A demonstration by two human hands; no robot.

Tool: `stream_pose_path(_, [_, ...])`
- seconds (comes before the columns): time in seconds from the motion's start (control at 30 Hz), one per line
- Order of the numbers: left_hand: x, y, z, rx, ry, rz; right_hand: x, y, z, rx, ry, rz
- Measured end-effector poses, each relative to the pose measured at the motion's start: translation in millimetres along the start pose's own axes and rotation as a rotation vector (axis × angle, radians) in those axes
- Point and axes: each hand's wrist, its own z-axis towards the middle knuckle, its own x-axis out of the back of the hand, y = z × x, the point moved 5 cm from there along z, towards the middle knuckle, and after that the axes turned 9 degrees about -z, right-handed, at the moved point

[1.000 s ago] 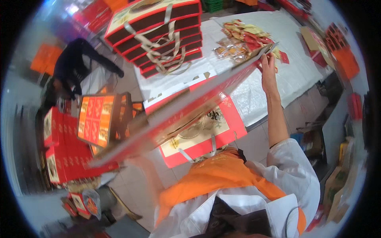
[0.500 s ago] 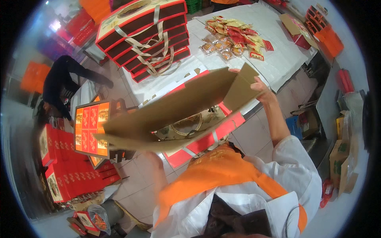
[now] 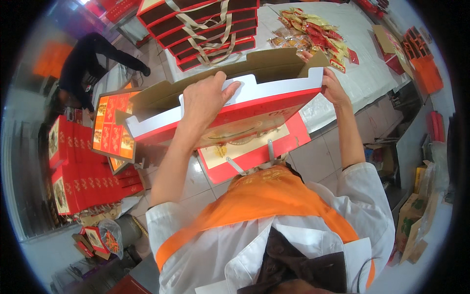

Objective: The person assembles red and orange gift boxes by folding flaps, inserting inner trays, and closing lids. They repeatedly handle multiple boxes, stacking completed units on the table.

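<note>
A red cardboard gift box (image 3: 254,110) with white-edged tuck flaps and a brown inside is tilted in front of me, its top standing open. My left hand (image 3: 205,95) is closed over its near rim, left of the middle, thumb along the white flap. My right hand (image 3: 332,87) grips the right end, with some fingers behind the cardboard. Below the box, nearer my body, lies a red and cream printed panel (image 3: 293,130) with pale strap ends (image 3: 235,165). The box partly covers it.
Stacked red and brown boxes (image 3: 210,29) with cord handles stand at the far left of the white-covered table (image 3: 362,105). Foil packets (image 3: 318,36) lie heaped behind my box. Red boxes (image 3: 88,181) fill the left side, near a bending person (image 3: 85,63).
My left hand has come up from below onto the near rim. The box has turned, so its red printed side and white flap now face me. My right hand remains at the right end.
</note>
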Motion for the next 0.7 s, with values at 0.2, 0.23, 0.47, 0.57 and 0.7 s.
stream_pose_path(0.2, [-25,-26,12,0.139,-0.353,-0.217,2,-1,14,0.223,-0.415,0.374])
stream_pose_path(0.23, [-27,-29,12,0.165,-0.371,-0.225,5,-1,18,0.169,-0.334,0.403])
stream_pose_path(0.47, [-38,-37,16,0.233,-0.481,-0.252,-23,-24,35,0.029,-0.145,-0.556])
stream_pose_path(0.57, [-40,-40,15,0.238,-0.453,-0.278,-41,-35,37,0.182,-0.171,-0.872])
stream_pose_path(0.7, [-39,-37,16,0.152,-0.366,-0.275,-40,-28,38,0.117,-0.136,-1.106])
